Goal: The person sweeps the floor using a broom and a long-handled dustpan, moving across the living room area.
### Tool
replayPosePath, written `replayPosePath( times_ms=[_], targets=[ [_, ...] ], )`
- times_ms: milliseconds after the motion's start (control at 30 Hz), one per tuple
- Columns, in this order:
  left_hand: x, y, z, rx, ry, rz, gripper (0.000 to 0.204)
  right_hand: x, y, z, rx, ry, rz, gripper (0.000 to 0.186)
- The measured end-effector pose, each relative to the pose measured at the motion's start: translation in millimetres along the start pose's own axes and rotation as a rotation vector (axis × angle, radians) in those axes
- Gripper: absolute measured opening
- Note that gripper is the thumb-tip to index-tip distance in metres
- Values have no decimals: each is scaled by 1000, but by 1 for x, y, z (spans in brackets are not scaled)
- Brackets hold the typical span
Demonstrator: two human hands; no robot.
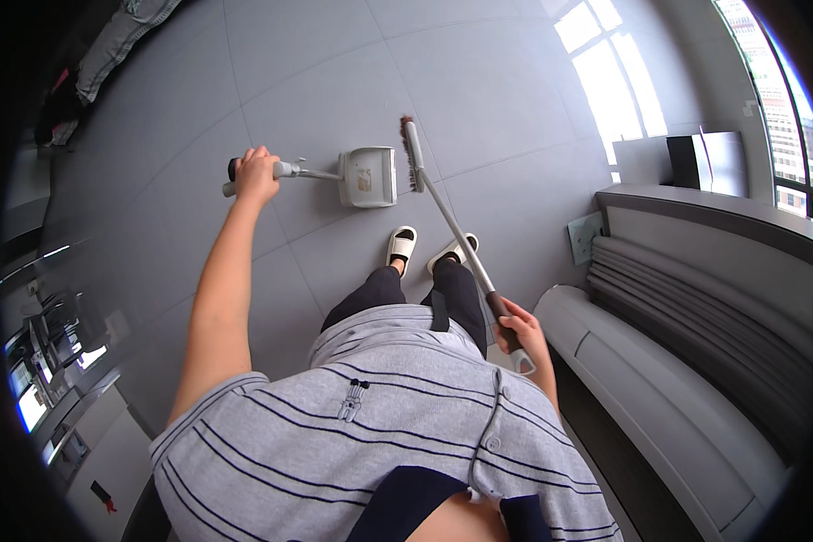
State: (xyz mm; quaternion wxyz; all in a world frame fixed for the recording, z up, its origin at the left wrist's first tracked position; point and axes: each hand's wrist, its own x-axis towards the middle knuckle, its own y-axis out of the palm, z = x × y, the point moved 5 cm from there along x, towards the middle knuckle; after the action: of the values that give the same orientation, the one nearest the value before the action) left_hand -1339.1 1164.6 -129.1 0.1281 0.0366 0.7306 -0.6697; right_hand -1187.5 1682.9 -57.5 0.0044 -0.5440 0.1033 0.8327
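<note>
My left hand [258, 176] is closed round the handle of a light grey dustpan [384, 177], whose pan lies to the right of that hand with its open edge facing right. Something dark and patterned shows inside the pan, too small to name. My right hand [526, 332] grips the dark sleeve near the end of a long-handled broom [449, 213]. The pole slants up and left to a narrow head with brown bristles [406, 149], which sits just right of the pan, apart from it.
Grey floor tiles [316, 81] spread ahead. My feet in light slippers [402, 242] stand below the pan. On the right are a long white rounded cabinet [641, 397], a ribbed grey panel [696, 298] and a window. Another person's leg [117, 50] shows at upper left; desks with screens at lower left.
</note>
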Motion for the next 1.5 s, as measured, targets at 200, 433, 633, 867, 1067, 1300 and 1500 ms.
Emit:
replayPosePath(
  times_ms=[200,433,633,867,1067,1300,1500],
  targets=[
    [15,0,-7,6,-58,42,15,2,-54,38,244,69,25,50],
    [30,1,-18,-31,-132,45,18,46,-95,36,694,204,73,33],
    [43,-3,-23,21,-128,85,21,58,-127,15,1034,306,39,29],
    [58,-6,-26,119,-283,156,22,60,-141,29,1033,279,-29,30],
    [46,-5,-23,227,-413,172,19,59,-179,14,1077,347,17,28],
    [48,-8,-19,249,-435,174,19,51,-190,16,1031,330,-45,32],
    [47,-15,-23,258,-387,98,19,45,-197,21,1059,324,32,32]
  ],
)
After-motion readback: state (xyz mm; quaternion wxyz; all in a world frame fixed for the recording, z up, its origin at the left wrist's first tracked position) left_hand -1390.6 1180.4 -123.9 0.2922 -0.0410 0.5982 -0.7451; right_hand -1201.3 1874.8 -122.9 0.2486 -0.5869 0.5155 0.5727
